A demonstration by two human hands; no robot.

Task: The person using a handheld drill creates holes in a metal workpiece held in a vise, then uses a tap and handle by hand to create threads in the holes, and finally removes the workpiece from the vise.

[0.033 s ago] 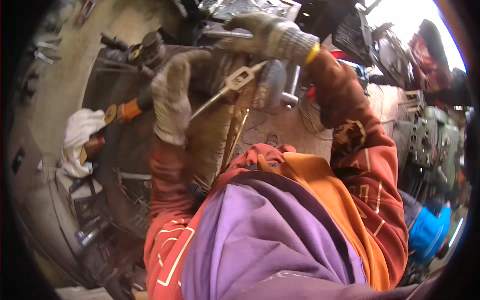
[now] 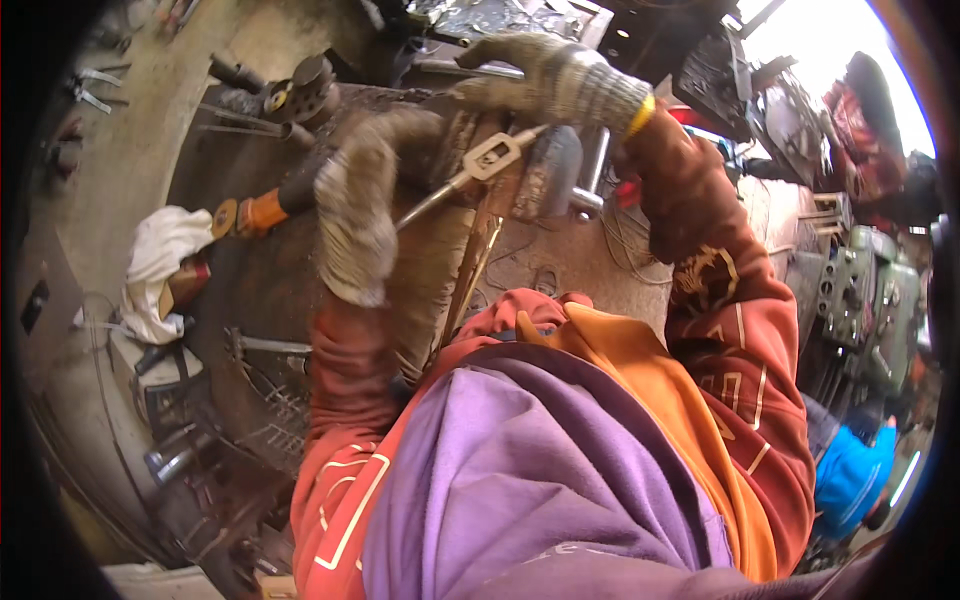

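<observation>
A pale tap wrench (image 2: 492, 157) lies slantwise over a rusty metal workbench edge, its long handle running toward my left hand. My left hand (image 2: 358, 210), in a grey knitted glove, is beside that handle's near end, its fingers stretched to the right and somewhat blurred. Beyond the wrench is my right hand (image 2: 550, 80), in a matching glove with a yellow cuff edge, its thumb and fingers apart. Just right of the wrench body stands a worn grey metal block (image 2: 552, 172), with a shiny T-shaped bar (image 2: 592, 180) beside it, resembling a vise handle.
An orange-collared angle grinder (image 2: 262, 214) rests left on the dark bench, near a white cloth (image 2: 165, 250). Metal cylinders (image 2: 312, 85) stand at the far left. A green machine (image 2: 868, 290) is at right, above a person in blue (image 2: 855, 470). Cables (image 2: 625, 245) lie on the floor.
The whole view has shifted slightly, moving the scene a little to the right. Both hands and the tap wrench keep nearly the same places relative to each other.
</observation>
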